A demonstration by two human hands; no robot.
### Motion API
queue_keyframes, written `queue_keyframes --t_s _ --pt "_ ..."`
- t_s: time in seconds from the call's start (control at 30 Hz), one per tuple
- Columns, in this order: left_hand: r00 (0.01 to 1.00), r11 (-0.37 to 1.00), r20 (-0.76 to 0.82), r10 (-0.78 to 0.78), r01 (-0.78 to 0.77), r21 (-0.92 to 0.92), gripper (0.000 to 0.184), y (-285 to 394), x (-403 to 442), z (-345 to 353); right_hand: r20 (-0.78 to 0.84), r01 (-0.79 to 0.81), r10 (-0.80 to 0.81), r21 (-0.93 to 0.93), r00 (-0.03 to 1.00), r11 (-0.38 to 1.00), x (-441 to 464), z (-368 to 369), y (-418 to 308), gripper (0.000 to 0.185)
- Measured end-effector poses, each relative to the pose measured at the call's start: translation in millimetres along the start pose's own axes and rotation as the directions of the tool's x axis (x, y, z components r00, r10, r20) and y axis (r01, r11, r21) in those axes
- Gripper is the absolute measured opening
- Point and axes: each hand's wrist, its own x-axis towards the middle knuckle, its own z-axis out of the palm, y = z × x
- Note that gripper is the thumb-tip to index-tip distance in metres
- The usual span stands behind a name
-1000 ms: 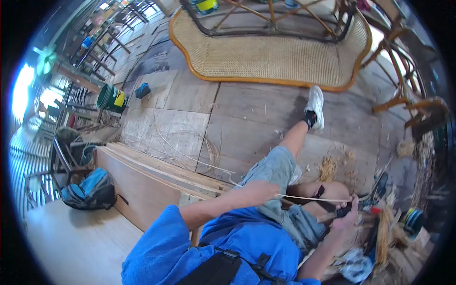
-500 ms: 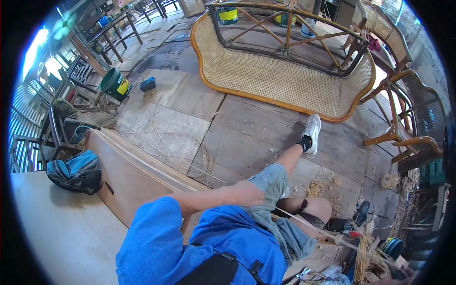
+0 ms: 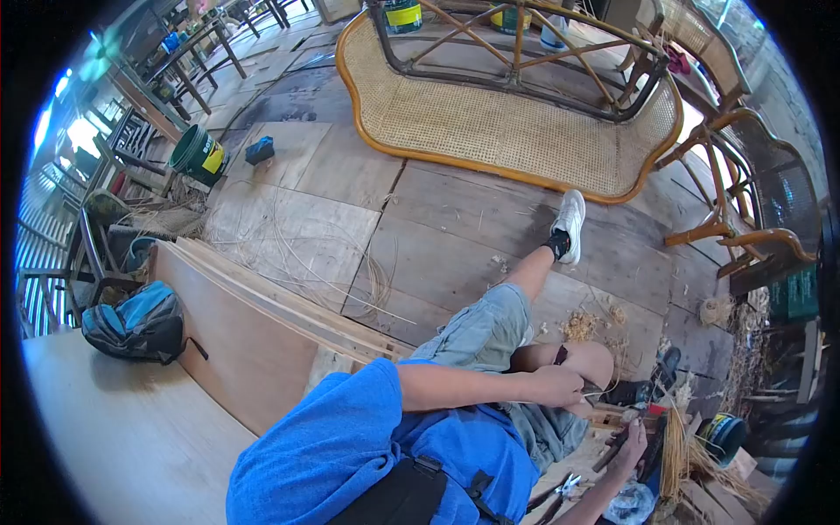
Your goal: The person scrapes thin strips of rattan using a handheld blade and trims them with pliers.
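Note:
My left hand (image 3: 557, 385) is closed over my thigh, with a thin pale rattan strip (image 3: 599, 402) coming out of it toward the right. Lower right, my right hand (image 3: 630, 448) has its fingers curled together beside a dark object; what it grips is too small to make out. A bundle of rattan strips (image 3: 672, 459) lies just right of that hand. Pliers (image 3: 569, 486) with open jaws lie on the near side, next to a clear plastic bag (image 3: 628, 505).
An upturned rattan bench (image 3: 507, 131) with woven cane lies ahead, chairs (image 3: 761, 175) at right. Plywood boards (image 3: 236, 324) and a backpack (image 3: 136, 324) are at left. A green bucket (image 3: 199, 155), loose strips (image 3: 289, 254) and shavings (image 3: 582, 325) are on the floor.
My left hand has moved right and down from my thigh toward my right hand. My right hand and forearm now show clearly at lower right. The view has shifted slightly.

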Motion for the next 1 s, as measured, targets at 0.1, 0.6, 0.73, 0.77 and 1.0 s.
queue_keyframes --t_s 0.1,0.6,0.73,0.77,1.0 --pt "0.992 0.999 -0.12 -0.025 0.019 -0.047 0.033 8 3 -4 0.023 0.063 -0.06 -0.16 0.998 0.985 -19 9 -1 0.034" --pt "0.989 0.985 -0.144 0.019 0.006 0.171 0.024 39 -2 -26 0.011 0.155 -0.198 -0.667 0.98 0.728 -49 81 -45 0.038" --pt "0.986 0.979 -0.166 -0.014 0.048 0.199 0.024 28 7 -16 0.081 0.196 -0.198 -0.712 0.977 0.674 -52 88 -39 0.031" --pt "0.987 0.973 -0.157 -0.028 0.063 0.223 0.024 29 6 -15 0.103 0.238 -0.238 -0.717 0.966 0.655 -54 93 -33 0.03" --pt "0.993 0.989 0.07 -0.095 0.103 -0.107 0.027 -2 -61 -41 0.111 0.261 -0.282 -0.775 0.953 0.576 -58 104 -27 0.025"
